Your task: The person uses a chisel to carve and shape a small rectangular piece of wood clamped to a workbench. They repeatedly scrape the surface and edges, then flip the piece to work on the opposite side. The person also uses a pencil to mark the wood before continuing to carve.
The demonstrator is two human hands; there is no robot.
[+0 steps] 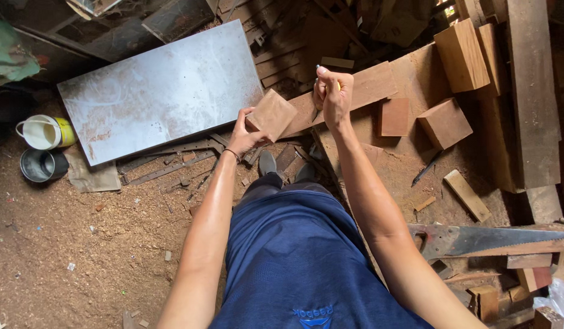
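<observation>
Just above frame centre, left hand [242, 137] grips a square wood block [271, 114] by its lower-left corner; right hand [332, 94], clenched around a pencil [319, 72], sits just to its right.

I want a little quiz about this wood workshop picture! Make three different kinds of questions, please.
1. True or false: the left hand holds a square wooden block.
2. What does the right hand pinch? A) a pencil B) a hammer C) a spoon
3. Fill in: the handsaw lies to the person's ____ side.

Key: 1 true; 2 A, though only a thin tip shows; 3 right.
</observation>
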